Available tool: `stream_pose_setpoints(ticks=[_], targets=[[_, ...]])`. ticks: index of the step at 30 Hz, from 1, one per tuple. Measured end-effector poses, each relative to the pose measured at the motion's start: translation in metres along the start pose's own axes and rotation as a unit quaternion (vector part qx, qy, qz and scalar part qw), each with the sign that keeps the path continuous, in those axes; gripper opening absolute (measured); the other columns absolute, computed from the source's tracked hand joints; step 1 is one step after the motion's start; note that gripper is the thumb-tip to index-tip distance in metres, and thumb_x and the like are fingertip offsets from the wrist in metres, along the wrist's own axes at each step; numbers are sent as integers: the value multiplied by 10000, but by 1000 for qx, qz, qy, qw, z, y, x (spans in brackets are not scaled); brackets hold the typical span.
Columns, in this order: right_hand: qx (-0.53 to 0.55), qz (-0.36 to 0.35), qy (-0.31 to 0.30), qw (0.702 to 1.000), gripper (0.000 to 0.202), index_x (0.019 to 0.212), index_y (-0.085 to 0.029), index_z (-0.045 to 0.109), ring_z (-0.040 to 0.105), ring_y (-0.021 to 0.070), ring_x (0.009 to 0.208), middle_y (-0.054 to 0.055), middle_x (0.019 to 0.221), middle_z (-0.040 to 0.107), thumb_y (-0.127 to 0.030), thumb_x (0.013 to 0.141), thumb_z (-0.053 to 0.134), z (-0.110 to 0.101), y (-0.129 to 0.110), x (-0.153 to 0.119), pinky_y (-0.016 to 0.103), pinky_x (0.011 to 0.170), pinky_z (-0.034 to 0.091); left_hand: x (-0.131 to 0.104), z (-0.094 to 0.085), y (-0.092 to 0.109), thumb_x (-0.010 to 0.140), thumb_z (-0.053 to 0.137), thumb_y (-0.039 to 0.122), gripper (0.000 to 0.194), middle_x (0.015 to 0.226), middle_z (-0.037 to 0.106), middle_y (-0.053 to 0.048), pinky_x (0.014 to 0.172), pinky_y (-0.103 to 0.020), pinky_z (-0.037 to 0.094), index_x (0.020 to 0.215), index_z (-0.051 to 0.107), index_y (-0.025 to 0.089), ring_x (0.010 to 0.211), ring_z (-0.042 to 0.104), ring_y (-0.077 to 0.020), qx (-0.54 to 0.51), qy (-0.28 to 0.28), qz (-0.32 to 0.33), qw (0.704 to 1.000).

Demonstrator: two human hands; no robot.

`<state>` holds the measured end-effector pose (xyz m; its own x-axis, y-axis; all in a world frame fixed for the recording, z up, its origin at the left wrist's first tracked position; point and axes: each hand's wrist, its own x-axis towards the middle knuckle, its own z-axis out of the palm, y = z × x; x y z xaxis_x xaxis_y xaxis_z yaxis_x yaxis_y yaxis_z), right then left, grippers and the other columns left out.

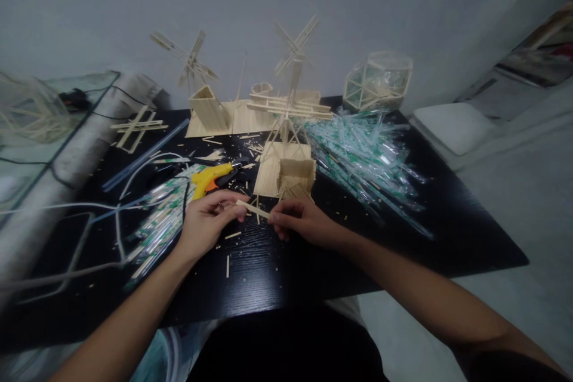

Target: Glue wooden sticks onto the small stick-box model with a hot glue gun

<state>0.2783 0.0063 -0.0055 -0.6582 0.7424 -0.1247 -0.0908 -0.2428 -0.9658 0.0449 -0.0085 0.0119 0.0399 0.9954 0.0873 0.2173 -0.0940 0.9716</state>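
Note:
Between my two hands, above the front of the table, is a short flat wooden stick (254,209). My left hand (213,213) pinches its left end, and my right hand (295,218) has the right end between thumb and fingers. Just behind my hands stands a wooden stick model (271,170) with a square box and a windmill frame on its base. A yellow hot glue gun (208,179) lies beyond my left hand. Small cut sticks (233,235) are scattered on the black table near my fingers.
More windmill models (208,113) stand along the wall. Piles of clear plastic packets (362,155) lie at the right, others (159,221) at the left. A white wire frame (119,233) and cables cross the left side. A faceted stick frame (378,80) sits at the back right.

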Motion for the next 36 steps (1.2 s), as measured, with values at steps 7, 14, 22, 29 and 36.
stream_pose_setpoints(ticks=[7, 14, 22, 29, 36], targets=[[-274, -125, 142, 943, 201, 832, -185, 678, 551, 135, 599, 5, 670, 639, -323, 965, 615, 7, 5, -5, 279, 607, 426, 0, 2, 2, 775, 804, 370, 261, 708, 722, -12, 601, -249, 557, 930, 748, 167, 598, 654, -135, 25, 47, 19, 998], [-338, -150, 174, 913, 183, 819, -191, 669, 564, 143, 634, 14, 729, 667, -292, 960, 609, 6, 8, -5, 284, 628, 421, -4, 0, -6, 934, 633, 338, 209, 860, 750, -40, 681, -255, 565, 1014, 734, 173, 708, 683, -142, 121, 55, 80, 988], [-350, -159, 175, 906, 178, 822, -184, 668, 575, 143, 641, 22, 741, 677, -283, 959, 611, 6, 9, -5, 284, 630, 429, -2, -3, -14, 922, 660, 334, 185, 886, 755, -23, 749, -256, 546, 995, 744, 187, 748, 683, -141, 232, 43, 117, 965], [-358, -157, 167, 905, 186, 820, -189, 663, 573, 142, 643, 19, 744, 677, -292, 963, 605, 5, 10, -4, 285, 633, 431, 1, -4, -12, 946, 629, 354, 189, 854, 735, -15, 725, -255, 518, 952, 721, 189, 718, 653, -140, 279, 26, 134, 951], [-334, -146, 172, 915, 185, 809, -187, 676, 562, 136, 614, 11, 713, 672, -303, 945, 627, 6, 12, -3, 279, 618, 423, 3, 0, -16, 990, 494, 274, 133, 876, 672, -46, 773, -301, 503, 939, 587, 192, 795, 629, -185, 343, 1, 157, 926]])
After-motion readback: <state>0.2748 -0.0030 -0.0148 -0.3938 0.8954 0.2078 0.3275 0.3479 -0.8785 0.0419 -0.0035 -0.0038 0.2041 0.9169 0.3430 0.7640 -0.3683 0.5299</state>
